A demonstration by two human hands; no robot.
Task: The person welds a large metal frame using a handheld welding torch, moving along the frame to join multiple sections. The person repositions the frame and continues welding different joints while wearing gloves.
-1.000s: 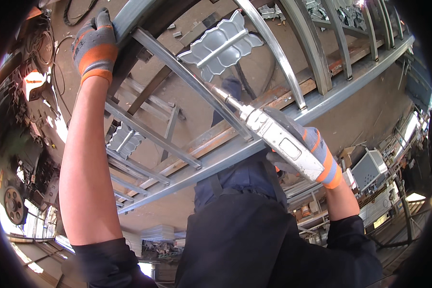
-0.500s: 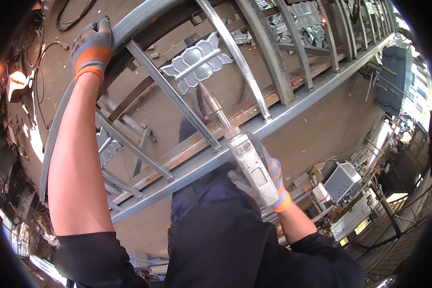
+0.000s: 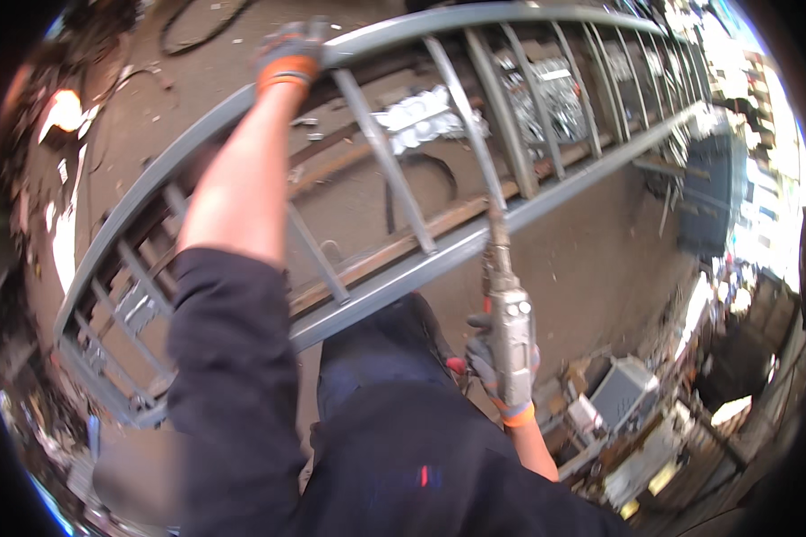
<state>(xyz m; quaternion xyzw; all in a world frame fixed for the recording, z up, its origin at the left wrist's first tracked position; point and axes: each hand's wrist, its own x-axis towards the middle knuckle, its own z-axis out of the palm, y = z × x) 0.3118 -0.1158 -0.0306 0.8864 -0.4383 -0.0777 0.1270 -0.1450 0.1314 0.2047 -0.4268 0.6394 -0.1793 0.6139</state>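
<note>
My left hand (image 3: 291, 59), in a grey and orange glove, is closed over the far rail of a long grey metal frame (image 3: 390, 279) with crossbars. Motion blurs its fingers. In my right hand (image 3: 485, 358), also gloved, is a silver welding gun (image 3: 511, 345) with a long narrow nozzle. The nozzle's tip is by the near rail, at the foot of a crossbar; whether they touch I cannot tell. A silver scalloped metal ornament (image 3: 416, 116) lies between two crossbars near my left hand. My fingers under the gun are partly hidden.
More silver ornaments (image 3: 546, 98) show between the crossbars farther right. A dark cable (image 3: 184, 45) lies on the floor at upper left. At right stand a grey box (image 3: 622, 394) among clutter and a blue-grey cabinet (image 3: 712, 192). My legs are close to the near rail.
The welding gun has drawn back from the ornament toward me and to the right, near the near rail. My left hand keeps its place on the far rail while the view has shifted.
</note>
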